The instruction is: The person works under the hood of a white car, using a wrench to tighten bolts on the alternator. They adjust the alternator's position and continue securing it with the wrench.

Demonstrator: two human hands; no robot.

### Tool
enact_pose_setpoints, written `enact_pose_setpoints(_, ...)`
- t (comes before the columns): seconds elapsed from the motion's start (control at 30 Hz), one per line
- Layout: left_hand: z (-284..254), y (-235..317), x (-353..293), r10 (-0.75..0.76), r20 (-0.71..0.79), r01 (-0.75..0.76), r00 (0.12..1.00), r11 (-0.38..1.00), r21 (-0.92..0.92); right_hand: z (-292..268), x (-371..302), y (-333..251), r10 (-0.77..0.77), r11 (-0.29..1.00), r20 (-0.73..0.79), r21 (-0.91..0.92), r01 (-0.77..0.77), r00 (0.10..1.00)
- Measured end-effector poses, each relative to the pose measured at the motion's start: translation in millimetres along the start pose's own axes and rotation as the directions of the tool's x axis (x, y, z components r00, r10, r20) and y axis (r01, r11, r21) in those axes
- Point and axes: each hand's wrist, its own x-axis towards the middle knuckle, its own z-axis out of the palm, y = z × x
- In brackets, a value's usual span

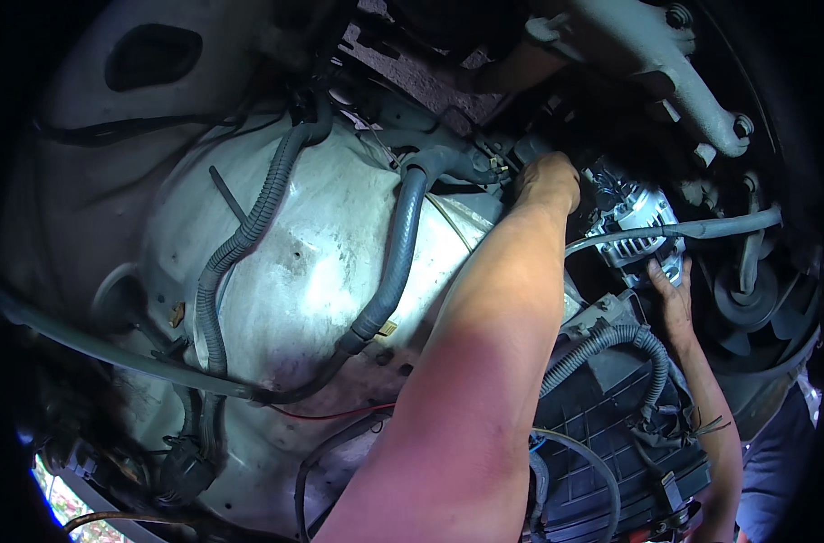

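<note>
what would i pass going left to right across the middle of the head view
Ribbed dark hose, smoother dark hose, large bare forearm, silvery slotted metal part, round pulley.

Hands [550, 178] at alternator [646, 220], eng. bay [326, 244].

silver alternator [647, 214], grey ribbed conduit [273, 185], smudged white panel [326, 240], red wire [340, 414]

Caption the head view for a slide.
One bare hand reaches in near a dark hose; another hand touches a finned metal housing.
</note>
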Motion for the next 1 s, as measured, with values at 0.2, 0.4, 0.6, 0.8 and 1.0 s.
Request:
enact_pose_setpoints(0.2, 3.4, -3.4, 1.9, -0.037, -0.004, 0.037, 0.999, 0.994, -0.101, -7.4, 19.8, 10.6, -0.035, 0.996, 0.068, 0.086, 0.029, 0.997)
enact_pose_setpoints(0.4, 15.9, -2.6, 1.3, -0.102, -0.025, 0.095, 0.994, 0.976, -0.198, -7.7, 21.9, 11.9, -0.077, 0.975, 0.059, 0.211, 0.063, 0.995)
enact_pose_setpoints(0.6, 10.7, 0.6, 2.5, -0.055, 0.196, 0.126, 0.979, 0.920, -0.371, -8.2, 19.2, 1.1, -0.060, 0.994, 0.027, 0.091, 0.057, 0.998)
enact_pose_setpoints(0.8, 3.5, 16.8, -7.7, -0.183, 0.345, 0.336, 0.920, 0.823, -0.458, -9.1, 16.1, -0.5, -0.085, 0.993, 0.031, 0.089, 0.082, 0.996)
enact_pose_setpoints(1.0, 4.9, 7.9, -11.0, -0.200, 0.322, 0.378, 0.925, 0.550, -0.744, -6.8, 18.2, 5.7, -0.064, 0.981, 0.033, 0.188, 0.057, 0.997)
